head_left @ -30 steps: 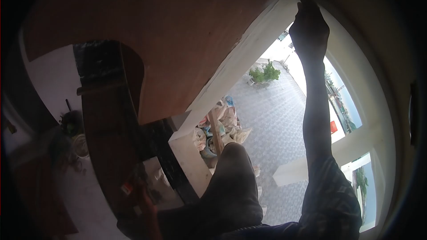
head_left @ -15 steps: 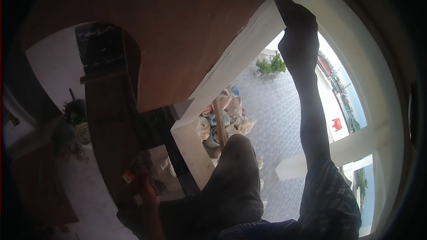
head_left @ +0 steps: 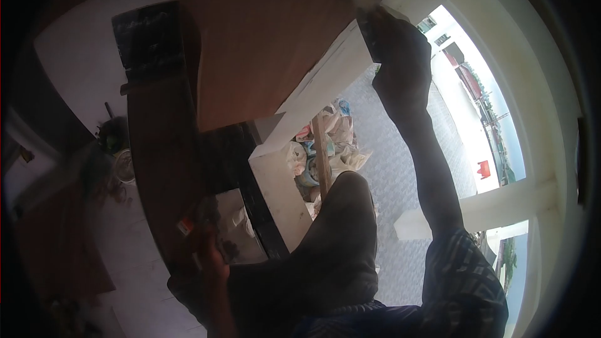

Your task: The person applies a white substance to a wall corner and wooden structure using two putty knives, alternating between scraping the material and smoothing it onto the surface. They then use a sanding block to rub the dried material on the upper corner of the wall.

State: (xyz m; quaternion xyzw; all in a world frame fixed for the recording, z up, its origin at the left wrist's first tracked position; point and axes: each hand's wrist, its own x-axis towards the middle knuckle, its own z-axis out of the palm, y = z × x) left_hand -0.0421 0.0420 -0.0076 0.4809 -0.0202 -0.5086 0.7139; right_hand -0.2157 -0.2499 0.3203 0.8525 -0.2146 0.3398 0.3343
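Note:
My right hand [head_left: 404, 59] is raised at the upper right, its fingers wrapped around a flat, straight-edged scraper [head_left: 369, 32]. The pale tip beside it meets the brown wooden panel [head_left: 269, 37], near where the panel borders a white strip [head_left: 332, 75]. Low on the left, in shadow, my left hand [head_left: 211, 253] is closed. Beside its fingers shows a small orange-and-white thing [head_left: 185, 225]; whether the hand grips it is too dark to tell. A pale rectangular surface [head_left: 253, 247] with a whitish lump lies just right of that hand.
A black stone ledge [head_left: 225, 150] and a dark curved wooden piece [head_left: 156, 150] lie to the left. My bent knee [head_left: 344, 213] is in the middle. Below are filled sacks [head_left: 341, 134] with a wooden plank [head_left: 322, 150] and grey paving [head_left: 391, 150]. A cream frame [head_left: 488, 213] borders the right.
My right hand with the scraper has moved left and down along the panel's edge. The view has shifted slightly; my left hand stays beside the pale surface.

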